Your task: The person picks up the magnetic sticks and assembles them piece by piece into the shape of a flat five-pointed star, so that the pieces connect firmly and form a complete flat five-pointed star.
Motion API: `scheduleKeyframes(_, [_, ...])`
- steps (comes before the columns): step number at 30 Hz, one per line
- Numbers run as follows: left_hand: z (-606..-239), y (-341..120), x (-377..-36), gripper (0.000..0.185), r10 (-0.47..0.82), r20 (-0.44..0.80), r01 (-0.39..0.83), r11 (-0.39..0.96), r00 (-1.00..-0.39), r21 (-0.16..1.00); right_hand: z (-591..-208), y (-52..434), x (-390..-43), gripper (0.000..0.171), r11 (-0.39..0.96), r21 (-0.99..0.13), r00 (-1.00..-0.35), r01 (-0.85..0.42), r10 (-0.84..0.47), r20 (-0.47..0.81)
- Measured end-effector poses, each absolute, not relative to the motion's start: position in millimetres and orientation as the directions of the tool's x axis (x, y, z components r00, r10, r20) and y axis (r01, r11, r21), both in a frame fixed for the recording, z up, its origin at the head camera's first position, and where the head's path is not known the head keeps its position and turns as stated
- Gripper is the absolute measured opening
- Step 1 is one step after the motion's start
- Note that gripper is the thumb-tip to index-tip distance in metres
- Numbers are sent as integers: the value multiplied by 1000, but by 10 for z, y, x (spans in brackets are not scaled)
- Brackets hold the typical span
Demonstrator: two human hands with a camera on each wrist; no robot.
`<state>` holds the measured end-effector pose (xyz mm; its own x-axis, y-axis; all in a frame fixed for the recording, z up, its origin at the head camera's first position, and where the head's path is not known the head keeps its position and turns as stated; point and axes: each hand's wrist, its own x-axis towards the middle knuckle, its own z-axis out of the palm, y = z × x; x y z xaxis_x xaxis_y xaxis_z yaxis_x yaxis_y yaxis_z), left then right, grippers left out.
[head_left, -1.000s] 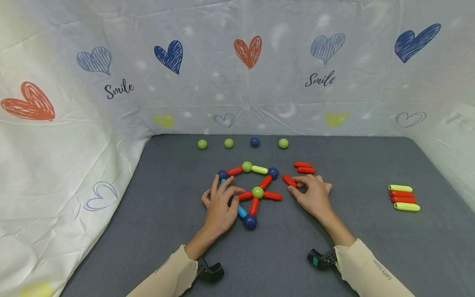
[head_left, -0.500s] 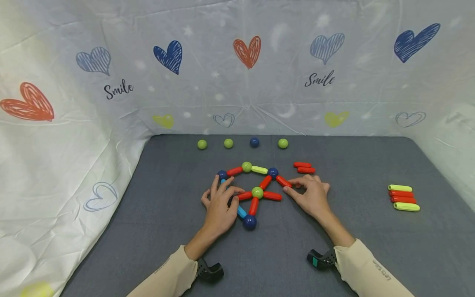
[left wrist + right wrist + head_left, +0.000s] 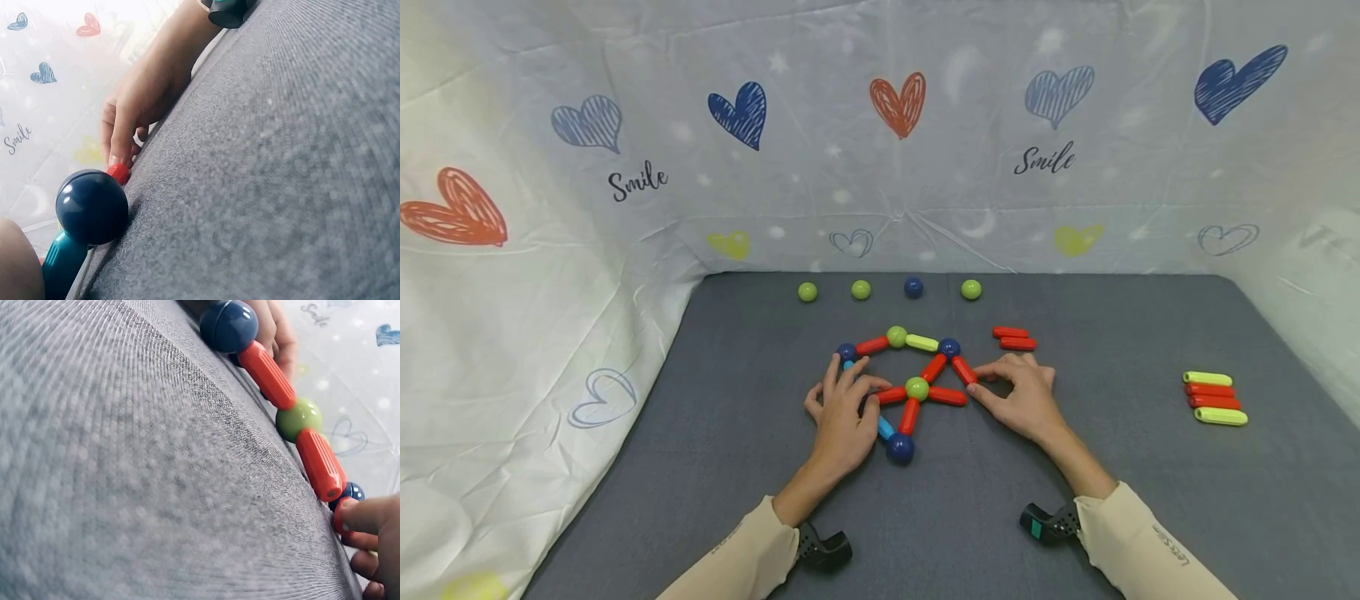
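Observation:
Magnetic rods and balls form a flat figure around a green ball (image 3: 917,388) with red rods branching from it. My right hand (image 3: 1022,396) pinches the lower end of a red rod (image 3: 963,369) between thumb and fingertip. This rod's upper end meets a blue ball (image 3: 949,347), and its lower end is close to the tip of the right-pointing red rod (image 3: 947,396). My left hand (image 3: 844,417) rests over the figure's left side with fingers spread, partly hiding the light-blue rods (image 3: 886,428). A larger blue ball (image 3: 92,206) forms the near corner.
Three green balls and one blue ball (image 3: 913,287) line the back of the grey table (image 3: 760,500). Two red rods (image 3: 1017,342) lie behind my right hand. At far right, a stack of yellow-green rods (image 3: 1221,416) and red rods (image 3: 1215,403) lies on the cloth.
My right hand has brought the red rod leftward to the blue ball, then swung its lower end down and left toward the right-pointing rod. The left hand has stayed nearly in place.

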<state>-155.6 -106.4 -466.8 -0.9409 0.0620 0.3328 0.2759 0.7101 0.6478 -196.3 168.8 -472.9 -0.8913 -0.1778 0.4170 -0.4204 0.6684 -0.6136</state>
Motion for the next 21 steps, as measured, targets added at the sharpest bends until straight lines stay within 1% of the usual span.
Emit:
scheduleKeyframes(5, [-4666, -1060, -1563, 27, 36, 341, 263, 713, -940, 650, -4708, 1695, -1955, 23, 646, -626, -895, -436, -241, 374])
scheduleKeyframes(7, [-4666, -1060, -1567, 27, 32, 345, 264, 712, -938, 651, -4702, 1698, -1955, 27, 652, -620, -896, -438, -260, 360])
scheduleKeyframes(9, [-4669, -1058, -1570, 27, 31, 348, 265, 712, -937, 650, -4700, 1697, -1953, 35, 673, -596, -897, -438, -283, 340])
scheduleKeyframes(12, [-4674, -1056, -1575, 26, 32, 362, 276, 710, -932, 648, -4697, 1681, -1947, 52, 712, -555, -901, -430, -307, 305])
scheduleKeyframes(14, [-4675, -1055, -1576, 26, 35, 370, 284, 708, -929, 647, -4693, 1666, -1939, 59, 732, -536, -906, -420, -307, 292])
scheduleKeyframes(16, [-4673, -1057, -1573, 26, 39, 371, 288, 707, -928, 646, -4685, 1651, -1933, 58, 739, -534, -910, -411, -294, 293])
scheduleKeyframes(21, [-4673, -1063, -1565, 26, 53, 359, 287, 713, -932, 640, -4672, 1633, -1925, 49, 736, -540, -909, -409, -273, 315])
